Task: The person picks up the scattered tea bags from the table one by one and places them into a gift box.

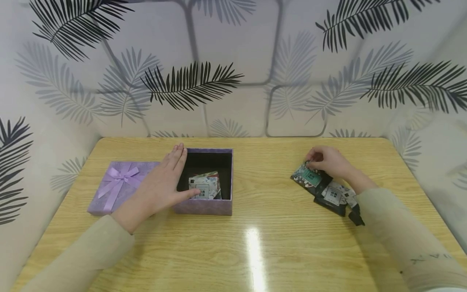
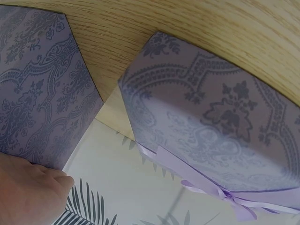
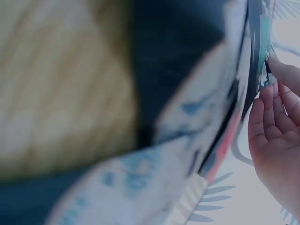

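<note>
A purple patterned box (image 1: 202,207) with a black inside stands left of centre on the table, and a few printed sachets (image 1: 202,190) lie in it. My left hand (image 1: 159,185) rests along the box's left side with straight fingers, its thumb reaching over the front part of the opening. To the right, my right hand (image 1: 333,163) pinches the upper corner of a green-labelled sachet (image 1: 311,177) between thumb and fingers. That sachet lies at the far end of a group of sachets; a white-labelled sachet (image 1: 333,194) is nearer my sleeve.
A purple lid (image 1: 118,187) with a ribbon bow lies left of the box, partly behind my left hand. The wooden table (image 1: 270,235) meets a leaf-patterned backdrop (image 1: 240,109) at its far edge. Dark sachet pieces (image 1: 355,215) lie beside my right sleeve.
</note>
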{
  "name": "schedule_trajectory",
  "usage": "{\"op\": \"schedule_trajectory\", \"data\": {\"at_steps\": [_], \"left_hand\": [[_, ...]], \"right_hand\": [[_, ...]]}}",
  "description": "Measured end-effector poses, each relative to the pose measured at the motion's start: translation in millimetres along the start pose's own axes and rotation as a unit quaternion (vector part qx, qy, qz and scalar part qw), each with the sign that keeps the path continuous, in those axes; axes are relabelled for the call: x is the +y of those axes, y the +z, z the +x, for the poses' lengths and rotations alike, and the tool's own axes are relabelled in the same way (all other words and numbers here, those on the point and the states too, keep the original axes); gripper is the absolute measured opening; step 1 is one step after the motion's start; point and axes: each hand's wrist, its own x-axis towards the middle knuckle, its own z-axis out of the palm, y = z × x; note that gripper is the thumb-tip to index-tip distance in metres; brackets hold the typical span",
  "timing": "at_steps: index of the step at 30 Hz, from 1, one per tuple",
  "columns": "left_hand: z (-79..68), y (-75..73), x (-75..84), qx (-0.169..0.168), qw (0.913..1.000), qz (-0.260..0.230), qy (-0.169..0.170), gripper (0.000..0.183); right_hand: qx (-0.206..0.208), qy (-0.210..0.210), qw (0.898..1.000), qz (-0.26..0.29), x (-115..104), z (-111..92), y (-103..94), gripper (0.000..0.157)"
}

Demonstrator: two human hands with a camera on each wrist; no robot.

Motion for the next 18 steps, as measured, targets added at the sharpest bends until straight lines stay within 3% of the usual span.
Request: {"op": "schedule_trajectory", "data": {"at_steps": [7,18], "left_hand": [[-0.6,-0.7,-0.2,0.000,1.0000,-0.003,0.001,0.119],[-0.6,-1.7,0.6,0.002,0.9999,0.009,0.006,0.117]], "right_hand": [[0.025,-0.031,0.999,-0.033,-14.7,1.2,-15.9,0.010],[0.067,-0.019,0.997,-0.039,-59.0,4.8,-36.3,0.011]]}}
